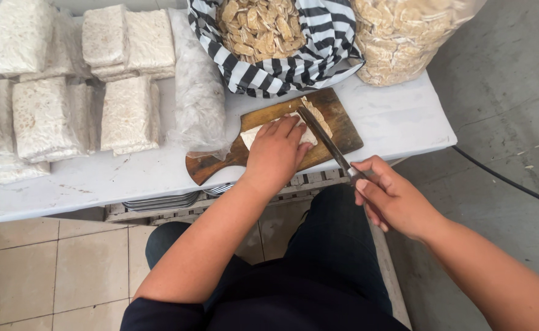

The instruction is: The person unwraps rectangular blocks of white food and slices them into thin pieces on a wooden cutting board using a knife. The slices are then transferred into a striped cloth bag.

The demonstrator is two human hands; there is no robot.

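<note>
My left hand (pixel 277 149) presses flat on a pale block of tempeh (pixel 251 135) lying on a brown wooden cutting board (pixel 337 116). My right hand (pixel 387 195) grips the handle of a long knife (pixel 321 132). Its blade lies against the right end of the block, beside my left fingertips. A thin cut slice (pixel 318 113) rests on the board just right of the blade.
Several wrapped tempeh blocks (pixel 42 116) are stacked at the left of the white table (pixel 398 122). A black-and-white striped bag (pixel 318 55) holds cut slices, a clear plastic bag (pixel 398 37) holds more. An empty plastic wrap (pixel 199 98) lies left of the board. Metal trays (pixel 162 201) sit below.
</note>
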